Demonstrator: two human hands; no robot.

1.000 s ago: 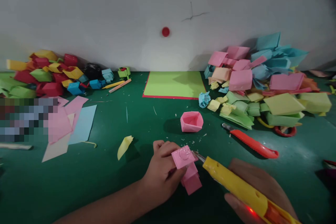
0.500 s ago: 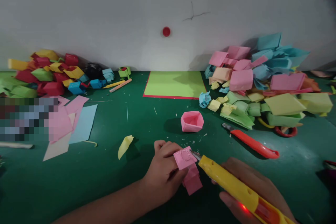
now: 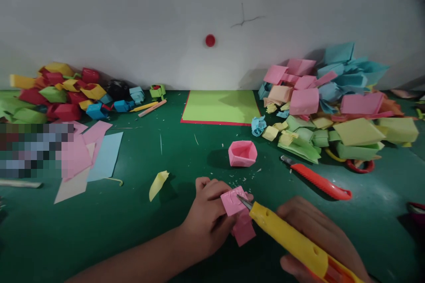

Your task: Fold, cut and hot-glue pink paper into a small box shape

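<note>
My left hand (image 3: 206,216) is closed around a folded pink paper piece (image 3: 239,216), holding it against the green cutting mat (image 3: 149,230). My right hand (image 3: 318,239) grips a yellow utility knife (image 3: 288,239), and its blade tip rests on the top face of the pink piece. A small pink folded paper box (image 3: 242,153) sits on the mat just beyond my hands.
A red utility knife (image 3: 315,180) lies to the right. Heaps of folded coloured paper (image 3: 335,106) fill the back right, and another paper heap (image 3: 53,93) the back left. A light green sheet (image 3: 221,106) lies by the wall. Flat pink and blue sheets (image 3: 89,150) and a yellow scrap (image 3: 157,183) lie left.
The yellow knife has slid left, its blade tip going from the pink piece's right edge onto its top face. My left hand has stayed in place.
</note>
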